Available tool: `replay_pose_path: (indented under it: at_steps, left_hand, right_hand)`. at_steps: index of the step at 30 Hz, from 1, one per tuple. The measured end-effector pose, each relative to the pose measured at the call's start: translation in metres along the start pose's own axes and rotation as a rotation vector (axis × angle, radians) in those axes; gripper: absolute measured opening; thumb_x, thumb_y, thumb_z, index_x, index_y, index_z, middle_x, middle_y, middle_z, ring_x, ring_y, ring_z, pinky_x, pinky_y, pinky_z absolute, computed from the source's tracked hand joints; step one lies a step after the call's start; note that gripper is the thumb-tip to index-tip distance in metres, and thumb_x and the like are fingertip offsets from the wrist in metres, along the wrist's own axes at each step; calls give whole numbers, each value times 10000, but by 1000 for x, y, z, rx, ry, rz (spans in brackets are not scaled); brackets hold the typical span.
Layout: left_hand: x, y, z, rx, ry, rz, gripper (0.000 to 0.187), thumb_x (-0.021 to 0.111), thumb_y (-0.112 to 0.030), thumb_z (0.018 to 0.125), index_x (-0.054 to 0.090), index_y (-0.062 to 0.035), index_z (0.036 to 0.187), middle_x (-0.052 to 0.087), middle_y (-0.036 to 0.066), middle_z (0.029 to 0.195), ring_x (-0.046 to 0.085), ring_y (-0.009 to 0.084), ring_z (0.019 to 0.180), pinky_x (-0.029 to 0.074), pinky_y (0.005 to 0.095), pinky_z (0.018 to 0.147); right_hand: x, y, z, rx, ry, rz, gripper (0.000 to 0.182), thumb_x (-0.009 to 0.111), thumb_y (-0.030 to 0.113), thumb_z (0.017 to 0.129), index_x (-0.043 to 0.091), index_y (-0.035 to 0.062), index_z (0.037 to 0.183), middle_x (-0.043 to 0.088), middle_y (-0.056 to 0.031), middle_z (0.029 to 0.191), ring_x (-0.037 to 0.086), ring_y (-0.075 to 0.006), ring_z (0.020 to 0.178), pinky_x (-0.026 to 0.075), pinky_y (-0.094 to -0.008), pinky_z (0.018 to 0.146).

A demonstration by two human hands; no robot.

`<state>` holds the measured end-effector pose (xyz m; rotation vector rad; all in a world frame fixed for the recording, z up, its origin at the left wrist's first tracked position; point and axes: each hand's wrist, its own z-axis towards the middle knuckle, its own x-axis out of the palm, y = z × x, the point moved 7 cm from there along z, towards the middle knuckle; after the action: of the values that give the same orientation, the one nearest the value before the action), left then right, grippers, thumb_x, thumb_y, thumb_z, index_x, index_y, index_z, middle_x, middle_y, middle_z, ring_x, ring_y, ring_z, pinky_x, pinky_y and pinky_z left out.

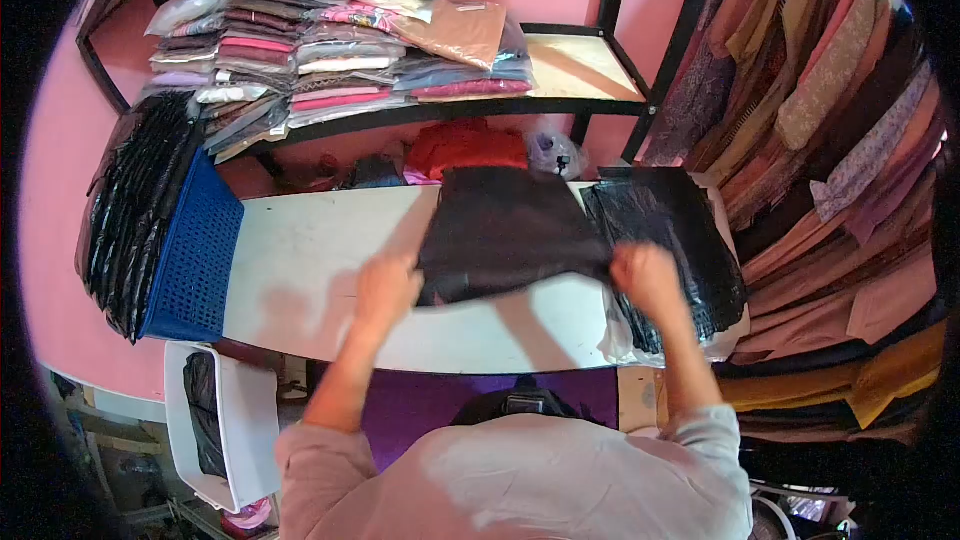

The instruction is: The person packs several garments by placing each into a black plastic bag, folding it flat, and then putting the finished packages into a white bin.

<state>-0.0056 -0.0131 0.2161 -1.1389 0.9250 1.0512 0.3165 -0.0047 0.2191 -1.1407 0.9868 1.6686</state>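
Observation:
A flat black plastic bag (510, 230) is stretched out over the white table, its near edge slightly blurred and lifted. My left hand (388, 290) is closed on the bag's near left corner. At the near right corner, my right hand (645, 278) grips the same bag, with the fingers wrapped round its edge. Just beyond my right hand lies a stack of shiny black plastic bags (685, 240), on a clear plastic wrapping.
A blue basket (195, 250) packed with black plastic stands at the table's left end. Below it is a white bin (250, 430). Wrapped garments (320, 60) fill a shelf behind the table (300, 260). Hanging clothes (820, 140) crowd the right side.

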Motion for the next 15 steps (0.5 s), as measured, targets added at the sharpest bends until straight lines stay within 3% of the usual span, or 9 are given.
replay_pose_path:
  at_steps: [2,5,8,10,12,14,15]
  left_hand:
    - [71,14,-49,32,131,32,152,584,-175,621,599,-33,673,572,188,646,564,350,619,447,458,593]
    - [186,36,-110,140,283,75,146,551,-187,656,603,-55,620,599,134,645,588,283,604,456,415,558]
    - [191,33,-116,98,191,68,188,519,-203,680,607,-53,611,607,121,650,595,265,610,453,404,566]
    - [174,29,-119,121,121,30,209,521,-227,678,602,-51,599,601,123,641,591,267,611,452,404,588]
    - [169,34,-130,141,58,-5,231,524,-250,676,597,-49,588,595,125,631,587,269,611,451,404,610]
    - [197,39,-147,240,294,18,215,546,-242,682,569,-58,573,575,126,620,564,289,615,429,410,607]
    - [191,36,-141,241,287,18,215,546,-242,682,569,-58,573,575,126,620,564,289,615,429,410,607]
  right_hand:
    - [84,-9,-53,18,247,-94,185,595,276,718,608,93,735,605,-128,674,599,-282,612,480,-397,542]
    - [182,-10,-117,64,446,-36,219,608,307,710,600,90,739,612,-122,682,609,-282,633,487,-391,565]
    - [183,-5,-120,92,357,43,215,615,270,686,581,65,741,600,-128,684,597,-306,640,473,-418,559]
    - [141,-4,-114,184,115,161,225,605,263,694,557,48,737,591,-131,701,590,-308,670,467,-419,569]
    - [153,-9,-126,110,205,167,221,600,256,696,545,46,740,585,-136,704,587,-308,679,465,-419,575]
    - [172,-7,-145,39,425,116,222,608,261,682,552,49,720,577,-144,700,583,-308,686,461,-415,595]
    - [170,-7,-140,37,420,113,222,608,261,682,552,49,720,577,-144,700,583,-308,686,461,-415,595]
